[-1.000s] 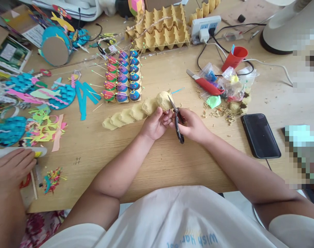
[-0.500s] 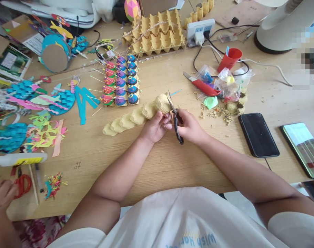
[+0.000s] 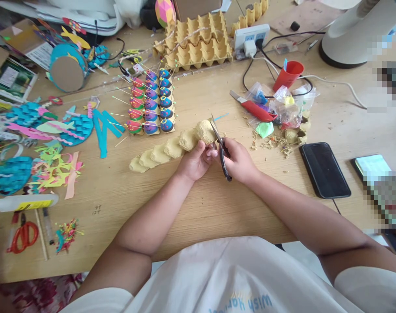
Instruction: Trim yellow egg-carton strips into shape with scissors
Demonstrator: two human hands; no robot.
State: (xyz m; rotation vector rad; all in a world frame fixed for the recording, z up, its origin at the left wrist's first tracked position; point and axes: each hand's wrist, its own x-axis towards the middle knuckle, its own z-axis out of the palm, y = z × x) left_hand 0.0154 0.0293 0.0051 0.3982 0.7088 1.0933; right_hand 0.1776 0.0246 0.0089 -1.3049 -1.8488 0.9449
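Note:
A strip of egg carton cups (image 3: 168,147), pale yellow and bumpy, runs slantwise over the table, its right end raised in my left hand (image 3: 198,161). The thumb presses against the near side of the last cups and the fingers curl beneath. My right hand (image 3: 238,161) grips black-handled scissors (image 3: 223,156). Their blades point away from me and lie along the right edge of the end cup; whether they bite into it I cannot make out. Beyond the strip stand painted egg-carton caterpillars (image 3: 151,104) in rows, with faces and pins as feelers.
Uncut egg trays (image 3: 198,41) lie at the back beside a power strip (image 3: 251,35). On the right are a red cup (image 3: 288,74), a red-handled knife (image 3: 258,109), carton scraps and a phone (image 3: 325,169). Paper crafts, a glue bottle (image 3: 24,202) and orange scissors (image 3: 24,237) occupy the left.
Another person's hand at the lower left has drawn back, uncovering the orange scissors. My hands and the carton strip stay nearly where they were.

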